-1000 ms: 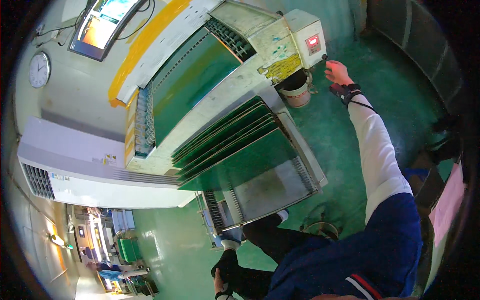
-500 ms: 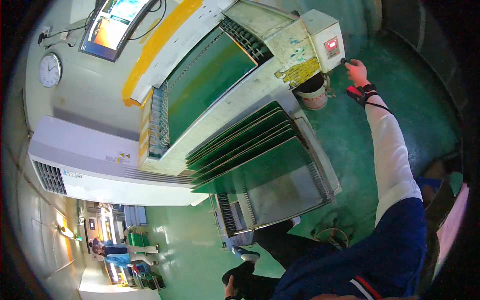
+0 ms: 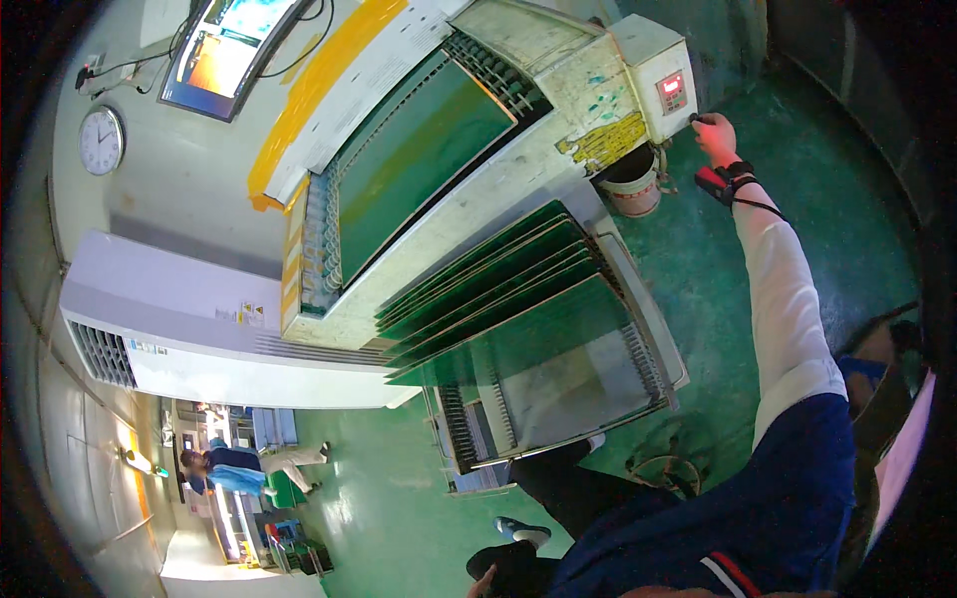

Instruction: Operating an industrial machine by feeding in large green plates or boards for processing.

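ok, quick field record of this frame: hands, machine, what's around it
right hand: arm stretched out, fingers at a small dark knob on the side of the control box
left hand: not in view
control box: pale, small red display lit
machine: long, pale, worn paint, green panel on top
green sheets: fanned stack on the outfeed rack
bucket: pale, under the machine end
floor: green
wall: round clock, screen
background: another person far off
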